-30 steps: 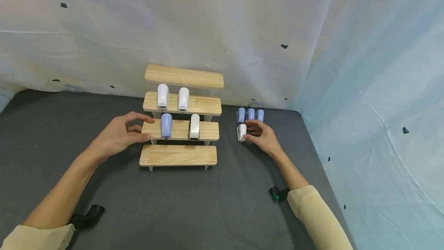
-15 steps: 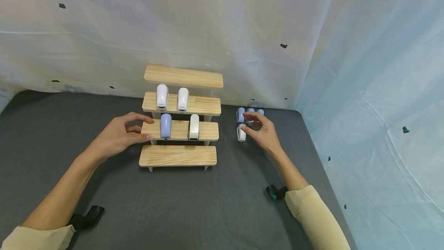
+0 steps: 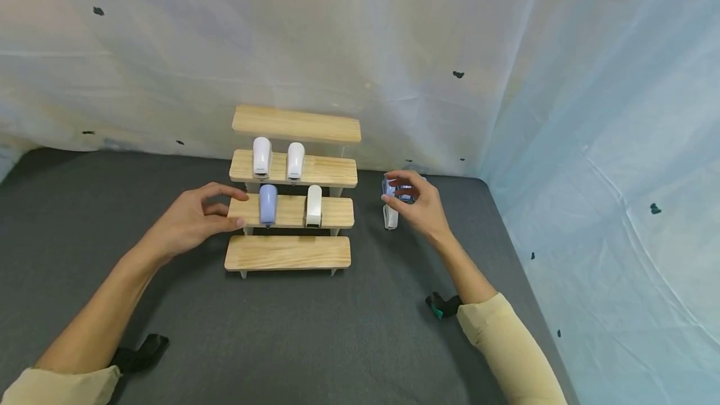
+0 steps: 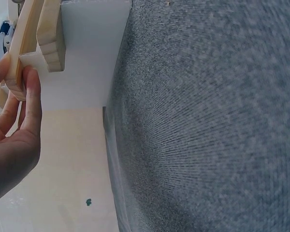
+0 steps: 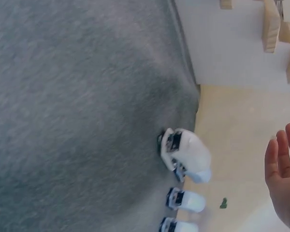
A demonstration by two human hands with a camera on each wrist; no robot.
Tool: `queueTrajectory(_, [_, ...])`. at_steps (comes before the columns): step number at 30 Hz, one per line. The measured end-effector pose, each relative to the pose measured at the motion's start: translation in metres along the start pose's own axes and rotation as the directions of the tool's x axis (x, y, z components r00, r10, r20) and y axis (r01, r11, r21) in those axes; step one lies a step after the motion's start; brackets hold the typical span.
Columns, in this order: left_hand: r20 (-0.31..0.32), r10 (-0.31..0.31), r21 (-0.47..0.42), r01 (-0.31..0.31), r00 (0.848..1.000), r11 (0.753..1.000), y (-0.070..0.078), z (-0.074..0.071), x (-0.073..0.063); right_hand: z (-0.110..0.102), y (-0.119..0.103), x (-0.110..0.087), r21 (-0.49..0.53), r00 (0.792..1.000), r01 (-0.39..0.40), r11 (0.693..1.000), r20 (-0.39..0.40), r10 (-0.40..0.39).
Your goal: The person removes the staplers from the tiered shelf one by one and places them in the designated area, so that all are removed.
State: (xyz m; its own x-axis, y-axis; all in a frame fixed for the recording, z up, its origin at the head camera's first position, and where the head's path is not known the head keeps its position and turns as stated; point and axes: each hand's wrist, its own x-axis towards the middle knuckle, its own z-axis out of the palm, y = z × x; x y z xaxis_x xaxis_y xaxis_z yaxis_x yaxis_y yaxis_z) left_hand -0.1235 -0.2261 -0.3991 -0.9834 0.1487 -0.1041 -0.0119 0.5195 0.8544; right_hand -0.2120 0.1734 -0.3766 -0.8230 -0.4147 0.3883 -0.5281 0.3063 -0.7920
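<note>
My left hand (image 3: 194, 220) grips the left end of the second tier of a stepped wooden display stand (image 3: 288, 252); in the left wrist view, thumb and fingers pinch the edge of the board (image 4: 20, 53). My right hand (image 3: 422, 205) hovers over a small group of staplers on the dark cloth, its thumb and fingers apart with nothing between them. It partly covers the blue staplers (image 3: 387, 185). In front of these stands a white stapler (image 3: 390, 218). In the right wrist view, the white stapler (image 5: 192, 151) overlaps one blue stapler, and other blue staplers (image 5: 191, 200) line up beside it.
A blue stapler (image 3: 268, 204) and a white stapler (image 3: 314, 206) sit on the stand's second tier. Two white staplers (image 3: 262, 156) rest on the third tier. Pale sheeting (image 3: 416, 42) hangs behind and to the right of the cloth-covered table (image 3: 315, 336).
My right hand has released the white stapler, risen, and moved back over the blue staplers. The white stapler stays where it was. My left hand keeps its grip on the stand.
</note>
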Motion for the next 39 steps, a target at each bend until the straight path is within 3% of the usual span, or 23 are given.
queueTrajectory(6, [0.009,-0.002,-0.005,0.002,1.0,1.0,-0.004,0.001,-0.004,0.007,-0.005,0.003,0.086,0.998,0.057,0.995,0.016,-0.058])
queueTrajectory(21, [0.01,-0.011,-0.017,0.012,1.0,1.0,0.002,-0.001,-0.001,0.01,-0.031,0.019,0.081,0.991,0.121,0.989,0.048,-0.125])
queueTrajectory(39, [0.01,-0.007,-0.018,0.008,1.0,1.0,0.0,0.0,0.001,0.03,-0.055,0.041,0.158,0.976,0.178,0.971,0.094,-0.194])
